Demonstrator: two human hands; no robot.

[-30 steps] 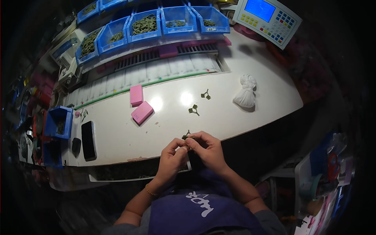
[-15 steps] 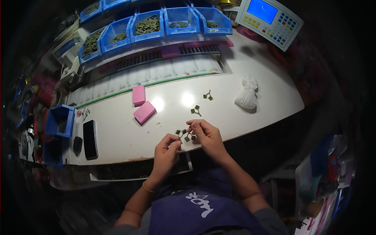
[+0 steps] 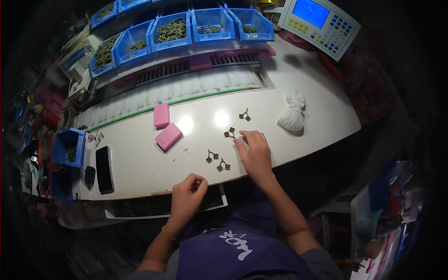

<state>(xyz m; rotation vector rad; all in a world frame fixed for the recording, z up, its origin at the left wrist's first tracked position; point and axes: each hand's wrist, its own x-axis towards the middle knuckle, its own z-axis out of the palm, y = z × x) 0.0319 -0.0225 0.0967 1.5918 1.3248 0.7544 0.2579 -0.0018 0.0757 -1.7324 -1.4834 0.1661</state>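
Several small dark-green forked pieces, each with two clover-shaped ends, lie on the white worktop. One forked piece is close to the front edge, with another forked piece just beyond it. My right hand hovers over the table, thumb and index finger apart, the tips beside a third forked piece; whether they touch its stem I cannot tell. Farther back rests one more forked piece. At the front edge my left hand is curled closed, with nothing visible in it.
Two pink blocks lie left of centre, a phone farther left. A tied white bag sits at the right. Blue bins of green parts line the back, beside a keypad device. An open drawer juts out below the worktop.
Both forked pieces at my fingers now lie on the worktop. My left hand has drawn back toward the front edge; my right hand has shifted right, its thumb and finger near another piece.
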